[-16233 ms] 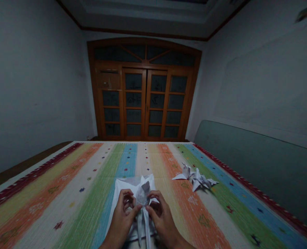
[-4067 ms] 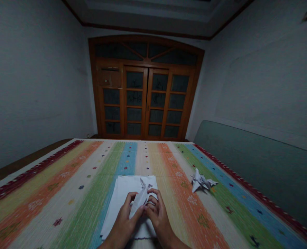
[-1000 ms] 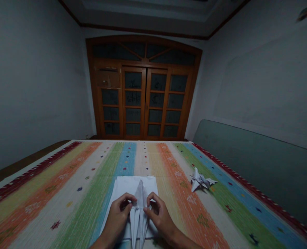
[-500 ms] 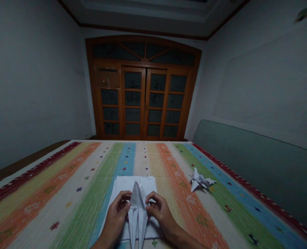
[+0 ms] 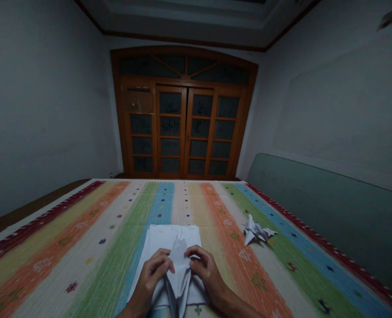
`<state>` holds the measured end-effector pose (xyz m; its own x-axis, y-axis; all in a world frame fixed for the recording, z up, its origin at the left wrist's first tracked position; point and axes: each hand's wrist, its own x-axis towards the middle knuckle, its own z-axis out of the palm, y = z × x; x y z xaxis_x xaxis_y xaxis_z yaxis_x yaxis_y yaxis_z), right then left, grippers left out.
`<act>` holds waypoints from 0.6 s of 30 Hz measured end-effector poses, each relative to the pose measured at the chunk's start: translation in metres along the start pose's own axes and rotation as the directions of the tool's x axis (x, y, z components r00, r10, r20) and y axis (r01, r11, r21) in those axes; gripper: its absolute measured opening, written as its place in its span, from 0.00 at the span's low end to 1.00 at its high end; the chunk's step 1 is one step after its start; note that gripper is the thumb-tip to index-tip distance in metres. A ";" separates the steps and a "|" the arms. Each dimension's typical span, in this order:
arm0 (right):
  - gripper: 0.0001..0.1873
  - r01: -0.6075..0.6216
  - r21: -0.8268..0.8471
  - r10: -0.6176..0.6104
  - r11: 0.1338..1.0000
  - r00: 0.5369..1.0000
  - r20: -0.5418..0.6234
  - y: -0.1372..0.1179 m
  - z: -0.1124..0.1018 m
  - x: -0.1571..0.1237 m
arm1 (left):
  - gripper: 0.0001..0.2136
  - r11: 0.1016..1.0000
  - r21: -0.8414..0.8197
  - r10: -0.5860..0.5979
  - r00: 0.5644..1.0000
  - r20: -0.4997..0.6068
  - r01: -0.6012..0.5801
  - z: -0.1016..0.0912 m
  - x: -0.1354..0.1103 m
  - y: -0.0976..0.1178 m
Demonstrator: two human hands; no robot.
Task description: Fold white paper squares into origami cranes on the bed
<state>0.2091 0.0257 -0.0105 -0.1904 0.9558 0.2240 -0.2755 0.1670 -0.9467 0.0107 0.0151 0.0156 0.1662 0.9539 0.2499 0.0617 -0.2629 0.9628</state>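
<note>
Head view: the left hand [image 5: 154, 274] and right hand [image 5: 205, 270] grip opposite sides of a folded paper origami figure [image 5: 179, 267], held over a white sheet [image 5: 169, 236] on a striped woven cover [image 5: 63, 260], another origami figure [image 5: 256, 232] lying off to the right.

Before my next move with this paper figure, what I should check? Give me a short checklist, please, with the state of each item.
The left hand on the folded paper figure: ok, pinching it.
The right hand on the figure: ok, pinching it.
The white paper sheet under it: ok, flat on the striped woven cover.
The second origami figure: ok, apart from the hands.
Crease sharpness: cannot tell.
Room light: not ok, dim.
</note>
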 end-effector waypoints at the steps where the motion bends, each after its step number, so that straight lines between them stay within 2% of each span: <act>1: 0.17 0.009 -0.009 -0.009 1.000 1.000 -0.008 0.000 0.000 0.000 | 0.16 1.000 0.010 0.015 1.000 0.014 -0.015 0.001 0.000 -0.001; 6: 0.15 0.090 -0.048 -0.093 0.995 0.993 -0.068 -0.001 0.001 -0.001 | 0.13 0.998 -0.032 0.054 0.998 0.043 -0.052 0.008 0.000 -0.007; 9: 0.15 0.087 -0.061 -0.093 0.994 0.992 -0.085 -0.002 0.001 -0.002 | 0.18 0.997 -0.075 0.028 1.000 -0.007 -0.028 0.007 -0.001 -0.007; 11: 0.16 0.072 -0.058 -0.077 0.996 0.993 -0.095 -0.002 0.000 -0.003 | 0.18 0.998 -0.061 0.020 1.000 -0.022 -0.021 0.006 -0.002 -0.005; 14: 0.16 0.048 -0.062 -0.054 0.997 0.994 -0.098 -0.004 0.001 -0.003 | 0.14 0.999 -0.033 -0.004 1.000 0.031 0.005 0.003 -0.003 -0.002; 18: 0.15 0.034 -0.038 -0.038 0.999 0.995 -0.098 -0.008 0.005 -0.002 | 0.15 0.998 -0.067 0.020 0.996 0.082 -0.015 0.004 -0.001 -0.002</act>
<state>0.2070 0.0214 -0.0026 -0.0871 0.9679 0.2359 -0.2454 0.2087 -0.9467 0.0140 0.0137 0.0129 0.2475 0.9333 0.2602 -0.0067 -0.2669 0.9637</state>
